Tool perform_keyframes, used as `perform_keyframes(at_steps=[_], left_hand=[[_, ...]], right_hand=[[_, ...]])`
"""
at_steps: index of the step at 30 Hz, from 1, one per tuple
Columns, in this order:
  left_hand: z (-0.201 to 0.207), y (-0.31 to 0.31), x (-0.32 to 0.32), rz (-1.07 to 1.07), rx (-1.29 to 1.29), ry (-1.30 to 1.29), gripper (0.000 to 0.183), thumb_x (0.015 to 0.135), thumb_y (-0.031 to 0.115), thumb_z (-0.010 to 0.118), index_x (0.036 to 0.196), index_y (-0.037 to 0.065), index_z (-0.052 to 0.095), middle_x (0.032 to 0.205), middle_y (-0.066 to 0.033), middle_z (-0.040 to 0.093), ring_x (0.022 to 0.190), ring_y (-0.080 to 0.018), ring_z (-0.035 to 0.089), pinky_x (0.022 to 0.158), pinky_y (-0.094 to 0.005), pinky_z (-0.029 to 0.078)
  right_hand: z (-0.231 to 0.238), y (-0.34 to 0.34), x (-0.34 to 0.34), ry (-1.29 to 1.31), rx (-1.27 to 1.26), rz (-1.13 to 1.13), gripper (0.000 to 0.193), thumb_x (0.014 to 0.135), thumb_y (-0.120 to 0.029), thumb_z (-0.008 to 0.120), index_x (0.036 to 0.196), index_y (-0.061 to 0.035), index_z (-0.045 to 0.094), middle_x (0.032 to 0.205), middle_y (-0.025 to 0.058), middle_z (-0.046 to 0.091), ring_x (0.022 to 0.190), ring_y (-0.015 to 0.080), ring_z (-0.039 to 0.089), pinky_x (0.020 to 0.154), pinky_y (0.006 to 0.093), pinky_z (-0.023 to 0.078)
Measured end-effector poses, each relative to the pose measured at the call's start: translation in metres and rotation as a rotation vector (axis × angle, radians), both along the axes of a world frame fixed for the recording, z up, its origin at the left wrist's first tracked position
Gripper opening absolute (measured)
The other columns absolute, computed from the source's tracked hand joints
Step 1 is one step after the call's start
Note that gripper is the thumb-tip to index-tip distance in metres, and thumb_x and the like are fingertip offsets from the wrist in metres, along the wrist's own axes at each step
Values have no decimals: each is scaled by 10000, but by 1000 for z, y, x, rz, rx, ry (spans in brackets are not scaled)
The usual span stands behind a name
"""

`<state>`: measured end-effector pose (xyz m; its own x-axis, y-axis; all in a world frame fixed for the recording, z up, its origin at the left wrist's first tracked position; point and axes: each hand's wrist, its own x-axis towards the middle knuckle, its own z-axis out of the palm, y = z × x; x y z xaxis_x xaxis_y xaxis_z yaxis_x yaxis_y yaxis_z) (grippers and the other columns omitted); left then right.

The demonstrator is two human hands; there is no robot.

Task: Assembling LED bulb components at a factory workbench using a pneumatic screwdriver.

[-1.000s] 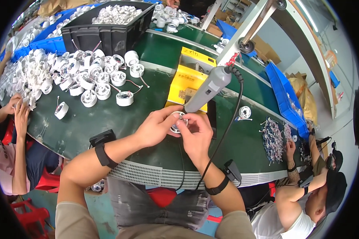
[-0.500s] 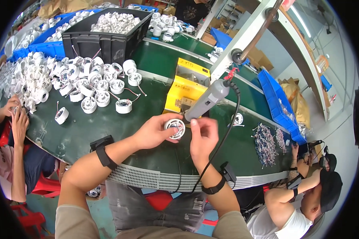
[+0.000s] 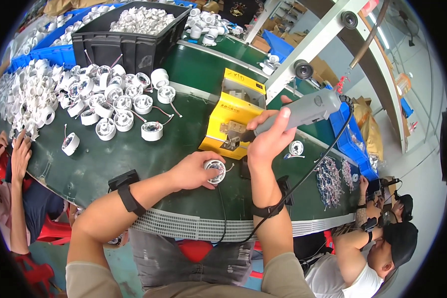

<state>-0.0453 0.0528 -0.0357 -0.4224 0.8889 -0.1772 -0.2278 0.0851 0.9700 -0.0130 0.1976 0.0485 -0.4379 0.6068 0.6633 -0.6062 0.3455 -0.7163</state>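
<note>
In the head view, the left hand (image 3: 196, 170) pinches a white round housing (image 3: 220, 167) between thumb and fingers, its open face upward, above the near part of the green work surface (image 3: 104, 174). The right hand (image 3: 268, 144) is closed around the lower part of a grey corded driver (image 3: 313, 109), which is tilted with its cable end up and to the right. The driver's lower end lies near the metal bracket on the yellow box (image 3: 231, 118); contact cannot be determined. Similar housings (image 3: 114, 104) are heaped to the left before a black crate (image 3: 111, 47); wire bundles (image 3: 329, 184) lie to the right.
</note>
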Motion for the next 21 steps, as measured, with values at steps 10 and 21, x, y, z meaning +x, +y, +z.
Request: perform_keyframes(at_steps=[10,21], left_hand=[[1,0,-2,7,-19,-26,317,891,21,570,1202,-24,528,1040,-121,600,875,-203,657,737,-316,607],[0,0,-2,5,-36,-49,326,898,16,564,1215,-35,511,1015,-127,607,850,-208,661,732,-317,605]], right_hand=[[-9,-5,-13,8,1,0,340,986,-297,447,1096,24,451,575,68,481,432,148,473,428,286,408],[-9,-4,-12,-26,12,6,322,989,-293,447,1085,15,454,571,69,482,433,152,480,432,285,405]])
